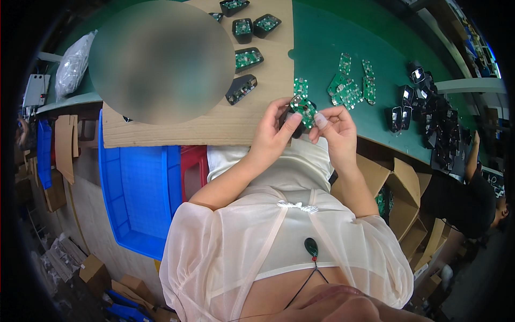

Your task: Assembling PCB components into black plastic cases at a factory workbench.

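Green circuit board (304, 111) is up between the person's two hands in the head view, over the near edge of the work surface, where the tan cardboard sheet (276, 53) meets the green table top (322, 37). Its long axis appears to slant from far left to near right. A black housing (298, 130) shows just beneath and at the near side of the board; whether the board is seated in it, I cannot tell.

The left hand (276, 129) is curled closed around the housing from the left, its thumb along the near side and its fingers on the far side. The right hand (338, 131) comes from the right, its thumb and fingers bent close together at the board's right edge; whether they pinch it or only touch it is too small to tell. The board thus lies to the right of the left palm and to the left of the right fingertips, the right thumb being nearest its right edge.

Loose green boards (346, 92) lie to the right on the table top, nearer the right hand, with a heap of black shells (429, 121) farther right. Board-filled housings (248, 59) stand on the cardboard, far and to the left.
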`<act>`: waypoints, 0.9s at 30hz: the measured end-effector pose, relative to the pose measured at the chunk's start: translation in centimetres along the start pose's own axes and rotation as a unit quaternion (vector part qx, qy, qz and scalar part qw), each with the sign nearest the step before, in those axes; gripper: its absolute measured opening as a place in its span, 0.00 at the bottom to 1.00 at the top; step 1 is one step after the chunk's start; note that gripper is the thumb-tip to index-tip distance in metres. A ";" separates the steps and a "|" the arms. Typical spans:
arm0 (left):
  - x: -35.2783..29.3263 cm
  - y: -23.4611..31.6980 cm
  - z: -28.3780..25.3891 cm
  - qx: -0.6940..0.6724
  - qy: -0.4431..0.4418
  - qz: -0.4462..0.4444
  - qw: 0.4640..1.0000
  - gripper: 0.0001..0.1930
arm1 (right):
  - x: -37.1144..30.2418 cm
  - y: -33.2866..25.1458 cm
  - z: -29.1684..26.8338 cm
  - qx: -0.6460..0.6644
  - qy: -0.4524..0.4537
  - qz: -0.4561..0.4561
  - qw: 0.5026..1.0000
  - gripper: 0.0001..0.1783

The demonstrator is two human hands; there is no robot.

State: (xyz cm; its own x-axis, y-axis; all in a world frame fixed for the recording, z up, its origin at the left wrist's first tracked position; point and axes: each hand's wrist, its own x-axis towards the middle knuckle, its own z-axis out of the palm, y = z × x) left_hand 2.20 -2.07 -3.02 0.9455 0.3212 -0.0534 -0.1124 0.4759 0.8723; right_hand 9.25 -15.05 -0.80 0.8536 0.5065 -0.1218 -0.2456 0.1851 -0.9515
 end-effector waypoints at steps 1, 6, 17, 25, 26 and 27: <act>0.1 -0.2 -0.1 0.027 0.002 0.001 1.000 0.17 | -0.2 0.1 -0.2 -0.016 -0.012 0.001 1.000 0.07; -0.1 -0.3 -0.7 0.138 -0.001 -0.020 0.990 0.16 | -0.2 0.2 0.0 -0.249 0.038 -0.168 0.953 0.09; 0.0 1.4 -0.2 0.204 0.023 0.135 0.969 0.12 | 0.7 -1.0 0.3 -0.355 -0.042 -0.263 0.896 0.03; -0.3 2.4 0.3 0.280 -0.001 0.192 0.941 0.07 | 1.3 -2.6 0.1 -0.411 -0.126 -0.274 0.860 0.04; -0.3 2.4 0.3 0.282 -0.003 0.208 0.936 0.07 | 1.3 -2.8 0.1 -0.421 -0.133 -0.269 0.856 0.04; -0.3 2.4 0.3 0.282 -0.002 0.207 0.937 0.07 | 1.3 -2.9 0.2 -0.421 -0.134 -0.268 0.856 0.04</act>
State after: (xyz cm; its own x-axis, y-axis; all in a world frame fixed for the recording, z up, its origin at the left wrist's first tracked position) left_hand 1.77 -1.26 -0.78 0.8578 0.3786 0.3476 -0.2920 -0.1974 0.9358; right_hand 10.98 -14.80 1.80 0.5768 0.7347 0.3571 0.6625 -0.1650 -0.7307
